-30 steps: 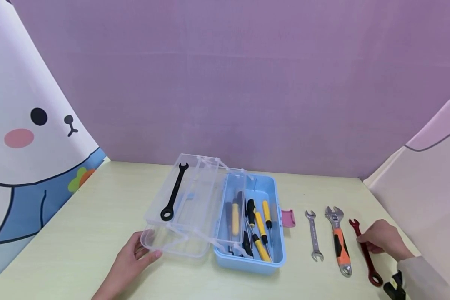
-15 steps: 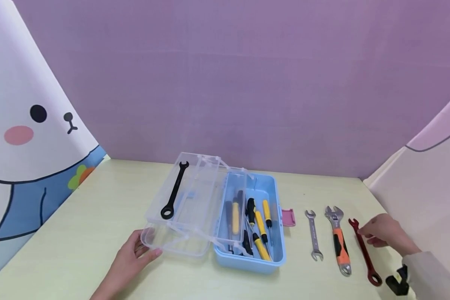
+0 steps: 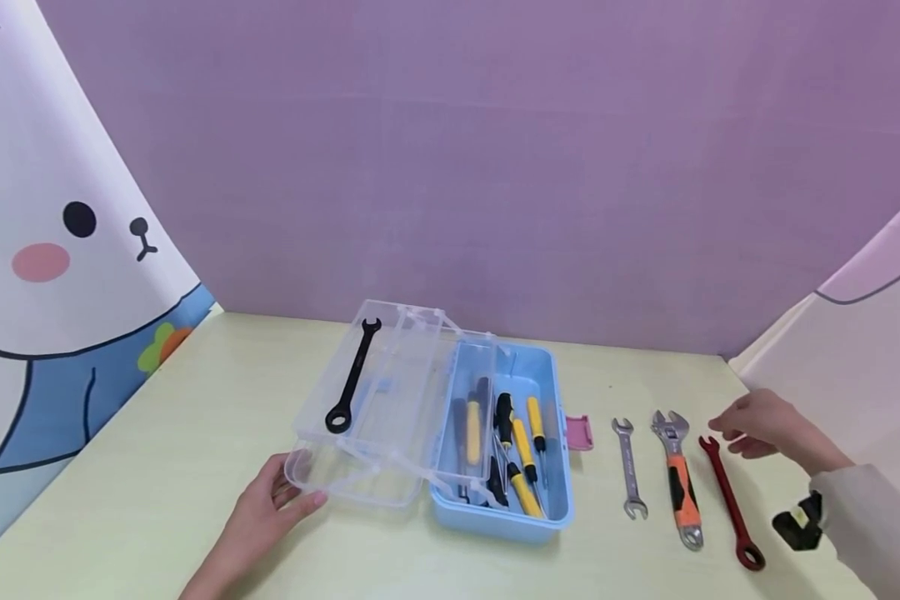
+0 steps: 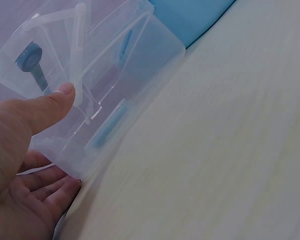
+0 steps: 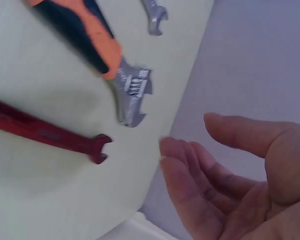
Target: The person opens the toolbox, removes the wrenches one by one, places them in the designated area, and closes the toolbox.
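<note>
The left hand (image 3: 261, 510) grips the clear lid (image 3: 360, 487), fingers (image 4: 64, 194) curled at its corner. Over by the red wrench (image 3: 731, 500), the right hand (image 3: 768, 425) hovers, fingers loosely apart.

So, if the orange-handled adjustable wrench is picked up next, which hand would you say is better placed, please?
Probably the right hand: it holds nothing and is close to the adjustable wrench, while the left hand holds the clear plastic lid, farther away.

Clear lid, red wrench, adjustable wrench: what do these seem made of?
Clear lid: likely plastic, see-through, slightly cloudy.
Red wrench: probably coated metal, from its dull sheen.
Adjustable wrench: shiny silver head suggests metal; orange and black grip may be rubber or plastic.
</note>
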Tool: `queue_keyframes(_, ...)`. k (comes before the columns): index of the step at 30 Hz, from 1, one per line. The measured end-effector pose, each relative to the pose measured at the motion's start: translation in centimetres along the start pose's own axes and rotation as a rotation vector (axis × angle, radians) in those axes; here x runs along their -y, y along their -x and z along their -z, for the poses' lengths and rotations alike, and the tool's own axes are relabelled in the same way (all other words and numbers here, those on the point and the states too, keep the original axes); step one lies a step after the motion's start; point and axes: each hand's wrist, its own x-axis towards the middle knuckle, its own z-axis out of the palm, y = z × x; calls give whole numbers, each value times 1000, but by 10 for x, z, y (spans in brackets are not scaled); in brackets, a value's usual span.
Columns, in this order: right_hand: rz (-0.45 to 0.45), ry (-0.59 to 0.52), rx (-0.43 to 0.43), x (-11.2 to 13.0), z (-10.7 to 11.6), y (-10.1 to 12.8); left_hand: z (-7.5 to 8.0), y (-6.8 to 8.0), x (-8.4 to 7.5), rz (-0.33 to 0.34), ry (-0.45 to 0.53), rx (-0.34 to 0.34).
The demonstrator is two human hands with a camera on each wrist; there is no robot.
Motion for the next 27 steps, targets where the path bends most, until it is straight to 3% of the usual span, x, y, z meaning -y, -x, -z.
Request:
queue_keyframes(5, 57, 10, 62, 18, 1, 2, 1, -1, -2, 15, -5, 8)
queue_keyframes(27, 126, -78, 195, 97, -5, -4, 0, -1, 2, 4, -20, -1)
